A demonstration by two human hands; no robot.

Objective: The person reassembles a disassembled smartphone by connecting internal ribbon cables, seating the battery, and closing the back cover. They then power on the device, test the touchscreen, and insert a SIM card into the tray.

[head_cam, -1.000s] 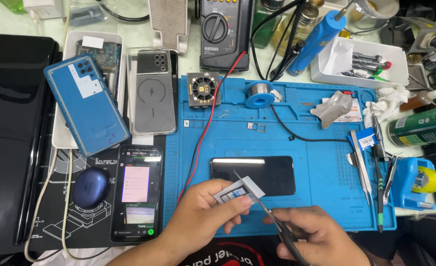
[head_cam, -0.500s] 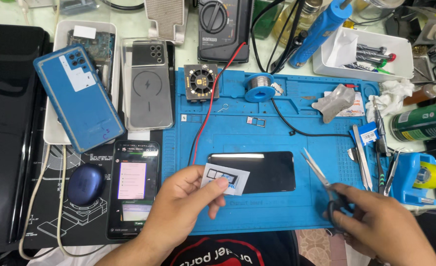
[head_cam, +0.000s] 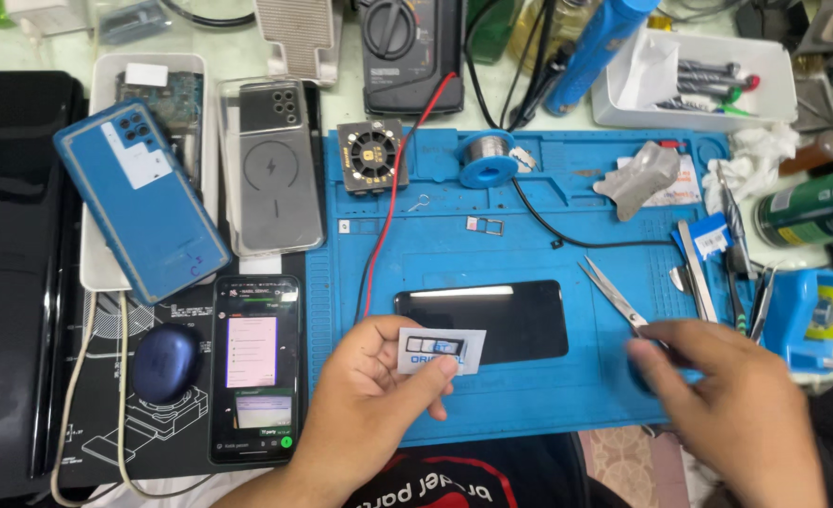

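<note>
Left hand: my left hand (head_cam: 364, 404) is palm down over the near edge of the blue mat (head_cam: 529, 235), thumb and fingers pinched on a small card (head_cam: 442, 351).
Right hand: my right hand (head_cam: 731, 404) is closed around the handles of the scissors (head_cam: 614, 299), blades together, pointing up-left.
Card: white rectangular packet with a blue and dark print, held flat just before the dark phone (head_cam: 482, 320) on the mat.
Count: I see one card, one pair of scissors, one lit phone (head_cam: 253, 367) to the left on the counter.
</note>
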